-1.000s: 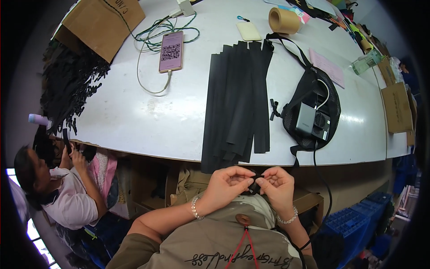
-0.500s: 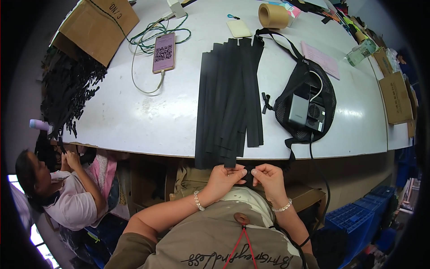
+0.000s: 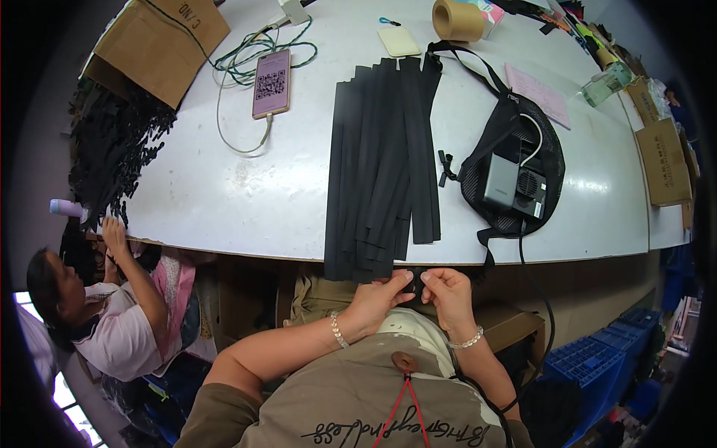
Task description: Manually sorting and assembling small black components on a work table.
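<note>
A small black piece (image 3: 417,281) is pinched between my two hands at the table's near edge; its exact kind is hard to make out. My left hand (image 3: 379,297) is closed, thumb and forefinger pressed on the piece's left side. From the other side, my right hand (image 3: 448,293) grips it between thumb and fingertips. Just beyond my left hand lies a fanned stack of long flat black strips (image 3: 373,164), whose near ends hang over the edge. Two small black cord-like pieces (image 3: 447,170) rest to the right of the strips.
A black mesh bag (image 3: 553,168) with a grey power bank stands at right, its cable running down beside me. A phone (image 3: 271,86) with a cable, a tape roll (image 3: 457,21) and a bottle (image 3: 603,86) lie farther off. At left, a co-worker (image 3: 123,321) sits by heaped black cords (image 3: 112,149).
My fingers have shifted slightly around the small black piece, which shows more between them. The co-worker's hand has risen to the heap of black cords.
</note>
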{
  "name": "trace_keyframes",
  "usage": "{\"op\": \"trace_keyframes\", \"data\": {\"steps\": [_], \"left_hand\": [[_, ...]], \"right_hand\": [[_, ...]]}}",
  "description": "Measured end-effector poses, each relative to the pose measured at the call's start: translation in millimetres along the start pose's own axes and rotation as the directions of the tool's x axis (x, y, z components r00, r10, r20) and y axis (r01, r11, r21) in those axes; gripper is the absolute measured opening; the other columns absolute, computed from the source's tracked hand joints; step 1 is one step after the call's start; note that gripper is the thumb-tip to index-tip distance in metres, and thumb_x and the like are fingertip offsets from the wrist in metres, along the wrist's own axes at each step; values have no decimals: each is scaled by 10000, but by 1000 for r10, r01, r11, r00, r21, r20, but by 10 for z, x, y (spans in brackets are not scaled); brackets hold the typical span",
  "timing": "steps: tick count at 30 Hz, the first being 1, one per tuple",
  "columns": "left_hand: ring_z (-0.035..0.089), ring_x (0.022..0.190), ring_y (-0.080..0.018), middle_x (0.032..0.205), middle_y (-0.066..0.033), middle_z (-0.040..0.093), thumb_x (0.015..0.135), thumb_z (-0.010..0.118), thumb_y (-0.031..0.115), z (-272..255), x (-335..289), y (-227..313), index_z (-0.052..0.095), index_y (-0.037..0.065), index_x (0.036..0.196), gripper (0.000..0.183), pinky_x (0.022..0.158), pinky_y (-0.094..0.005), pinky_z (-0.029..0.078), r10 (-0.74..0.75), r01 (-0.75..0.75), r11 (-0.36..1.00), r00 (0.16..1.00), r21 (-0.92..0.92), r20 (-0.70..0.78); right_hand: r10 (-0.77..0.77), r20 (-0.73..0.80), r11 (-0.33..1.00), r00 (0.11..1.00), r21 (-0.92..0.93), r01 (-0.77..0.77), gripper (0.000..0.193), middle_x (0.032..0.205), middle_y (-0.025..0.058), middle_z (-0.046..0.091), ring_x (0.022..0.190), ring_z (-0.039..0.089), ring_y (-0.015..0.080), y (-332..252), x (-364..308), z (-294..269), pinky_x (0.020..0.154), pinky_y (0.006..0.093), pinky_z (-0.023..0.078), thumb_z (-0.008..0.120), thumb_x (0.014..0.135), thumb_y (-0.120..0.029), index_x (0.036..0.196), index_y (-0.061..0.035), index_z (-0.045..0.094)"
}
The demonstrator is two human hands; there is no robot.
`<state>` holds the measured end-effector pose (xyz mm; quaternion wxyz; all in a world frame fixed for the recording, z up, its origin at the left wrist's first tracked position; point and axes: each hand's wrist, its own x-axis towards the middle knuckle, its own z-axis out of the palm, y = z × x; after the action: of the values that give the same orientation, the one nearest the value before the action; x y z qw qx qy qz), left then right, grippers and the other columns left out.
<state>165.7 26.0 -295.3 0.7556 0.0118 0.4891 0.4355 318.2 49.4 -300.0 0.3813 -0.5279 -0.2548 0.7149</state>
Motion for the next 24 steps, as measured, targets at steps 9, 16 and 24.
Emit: {"op": "trace_keyframes", "data": {"steps": [9, 16, 24], "left_hand": [[569, 847, -100, 938, -32, 603, 848, 629, 124, 43, -5, 17, 616, 39, 944, 129, 709, -258, 528, -30, 28, 996, 999, -79, -28], [577, 832, -109, 919, -31, 611, 847, 629, 111, 64, 34, -40, 618, 46, 928, 105, 724, -254, 508, 34, -39, 987, 999, -153, -37], [565, 848, -98, 917, -7, 596, 863, 602, 92, 56, 25, -19, 596, 78, 955, 94, 773, -253, 487, 25, -26, 985, 1000, -173, -6]], "right_hand": [[-39, -64, 999, 997, 9, 39, 50, 677, 42, 569, 532, 511, 97, 46, -6, 51, 501, 221, 436, 609, 828, -18, 825, 28, 590], [-131, -123, 990, 984, 44, 137, 33, 711, 41, 576, 559, 515, 88, 129, -5, 144, 519, 219, 446, 595, 834, -3, 846, 25, 581], [-75, -95, 980, 993, 177, 91, 36, 696, 33, 582, 575, 525, 79, 71, -6, 152, 536, 198, 439, 595, 834, -4, 814, 25, 588]]}}
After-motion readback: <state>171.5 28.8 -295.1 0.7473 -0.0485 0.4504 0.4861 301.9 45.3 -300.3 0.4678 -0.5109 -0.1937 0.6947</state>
